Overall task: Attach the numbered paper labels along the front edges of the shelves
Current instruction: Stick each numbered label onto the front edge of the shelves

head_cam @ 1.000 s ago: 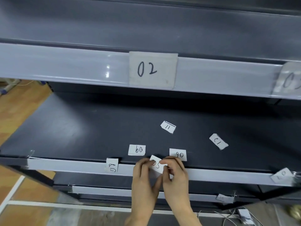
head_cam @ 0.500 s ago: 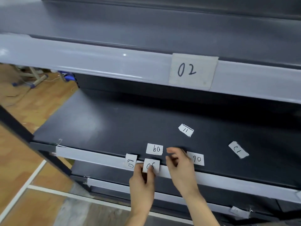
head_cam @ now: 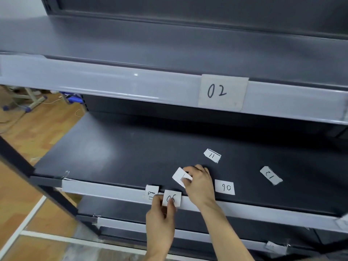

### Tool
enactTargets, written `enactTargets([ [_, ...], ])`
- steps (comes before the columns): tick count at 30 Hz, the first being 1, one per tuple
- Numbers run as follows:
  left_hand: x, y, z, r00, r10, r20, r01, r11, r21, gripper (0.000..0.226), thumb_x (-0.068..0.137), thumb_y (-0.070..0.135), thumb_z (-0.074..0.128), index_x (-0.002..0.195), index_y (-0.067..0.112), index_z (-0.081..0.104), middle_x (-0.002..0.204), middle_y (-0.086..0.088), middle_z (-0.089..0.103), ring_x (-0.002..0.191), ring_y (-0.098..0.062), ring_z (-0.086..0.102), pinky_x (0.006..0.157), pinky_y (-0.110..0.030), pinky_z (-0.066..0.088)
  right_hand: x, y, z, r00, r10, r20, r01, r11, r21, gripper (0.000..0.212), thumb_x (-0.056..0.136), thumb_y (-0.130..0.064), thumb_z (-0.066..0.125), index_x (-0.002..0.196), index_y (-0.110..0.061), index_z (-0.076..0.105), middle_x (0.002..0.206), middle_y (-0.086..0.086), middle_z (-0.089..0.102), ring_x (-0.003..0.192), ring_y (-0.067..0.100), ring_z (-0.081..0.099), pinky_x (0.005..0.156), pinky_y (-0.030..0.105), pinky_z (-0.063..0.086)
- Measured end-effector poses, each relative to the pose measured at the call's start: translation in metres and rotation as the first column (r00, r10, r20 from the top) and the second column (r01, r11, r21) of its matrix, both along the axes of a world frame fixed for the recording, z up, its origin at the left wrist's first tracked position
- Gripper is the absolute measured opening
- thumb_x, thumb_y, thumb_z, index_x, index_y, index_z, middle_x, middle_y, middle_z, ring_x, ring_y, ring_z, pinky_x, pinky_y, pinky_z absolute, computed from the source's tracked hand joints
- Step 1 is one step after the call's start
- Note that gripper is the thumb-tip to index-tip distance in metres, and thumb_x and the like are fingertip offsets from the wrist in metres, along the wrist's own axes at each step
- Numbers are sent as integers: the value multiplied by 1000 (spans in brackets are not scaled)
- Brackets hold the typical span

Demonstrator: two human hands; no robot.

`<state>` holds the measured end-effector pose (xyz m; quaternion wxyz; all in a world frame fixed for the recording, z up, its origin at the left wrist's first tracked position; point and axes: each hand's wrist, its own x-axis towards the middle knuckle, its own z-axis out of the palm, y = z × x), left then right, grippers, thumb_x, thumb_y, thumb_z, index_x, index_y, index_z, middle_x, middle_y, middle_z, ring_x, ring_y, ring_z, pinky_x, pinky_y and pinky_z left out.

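The left hand (head_cam: 160, 219) reaches up from below and pinches the label marked "05" (head_cam: 171, 198) between thumb and fingers, its grip closed on the lower edge of the paper. That label is held upright against the pale front edge strip (head_cam: 105, 191) of the middle shelf (head_cam: 131, 147), its face toward the camera and its digits reading the right way up; it is nearly square, so its long axis is hard to call. Just to its left, a smaller label (head_cam: 152, 193) sits on the same strip, turned so its writing runs sideways and its long axis stands vertical. The right hand (head_cam: 199, 183) lies over the shelf's front lip, its grip closed on a white label (head_cam: 181, 177) held tilted, one corner pointing up and to the left; its number is hidden by the fingers. On the dark shelf surface, the label reading "90" from this side (head_cam: 225, 187) lies flat just right of that hand, long axis along the shelf front. The label "11" (head_cam: 212, 155) lies farther back, slightly skewed, and the label "12" (head_cam: 270, 175) lies well to the right, its long axis running diagonally. On the upper shelf edge (head_cam: 113, 85), the larger label "02" (head_cam: 223, 92) is fixed upright.
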<state>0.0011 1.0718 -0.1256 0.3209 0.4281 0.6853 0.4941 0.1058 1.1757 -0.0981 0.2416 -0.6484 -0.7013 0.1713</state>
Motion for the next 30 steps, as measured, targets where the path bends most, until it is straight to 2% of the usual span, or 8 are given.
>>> enactTargets([
  [3,1,0,0,1000,-22,-11,22,1000,2,14,96,30,54,83,25,52,62,-5,68,58,-20,63,60,-37,50,12,-14,2,918,-138,-371,116,990,-82,16,85,-7,64,86,-23,64,85,-9,68,84,14,62,76,24,48],
  [7,3,1,0,999,-34,-17,34,999,15,14,95,25,56,81,25,53,62,-5,68,57,-17,61,58,-28,47,24,-32,6,627,-267,-732,124,962,-245,16,87,-4,65,96,-16,59,92,1,70,84,15,69,66,20,53],
  [10,4,3,1,999,-42,-9,43,999,20,14,94,24,57,81,24,54,64,-4,69,58,-16,62,58,-27,47,23,-39,7,390,-317,-864,80,947,-311,29,87,8,59,110,-9,55,101,10,70,88,25,72,67,23,57],
  [13,8,3,1,998,-67,6,67,998,18,15,94,25,57,80,22,54,64,-6,68,58,-22,62,57,-30,45,21,-44,5,272,-327,-905,37,943,-330,42,85,18,51,118,-7,53,107,17,68,89,29,72,76,30,59],
  [19,10,2,1,998,-70,2,70,997,14,15,94,25,57,79,22,53,64,-7,69,58,-23,62,57,-30,46,21,-48,5,258,-326,-910,28,944,-330,35,86,16,50,111,-6,57,103,16,70,92,31,71,76,29,58],
  [24,8,1,0,998,-59,-5,59,998,4,15,94,22,58,80,24,55,62,-2,69,57,-16,62,57,-26,46,23,-42,9,406,-352,-843,90,934,-347,4,88,1,60,93,2,60,91,13,74,83,30,72,64,18,55],
  [26,8,2,0,998,-56,-5,56,998,1,14,94,23,58,80,23,55,62,3,69,58,-13,63,57,-25,47,21,-35,11,411,-364,-836,112,930,-350,8,89,0,61,90,8,58,90,20,72,80,34,72,61,21,56],
  [30,7,4,0,999,-53,1,53,999,4,12,95,25,56,83,22,56,64,3,70,57,-14,64,55,-23,46,11,-16,16,368,-409,-835,94,910,-404,17,92,-6,61,95,10,57,88,25,69,67,26,74,53,24,56],
])
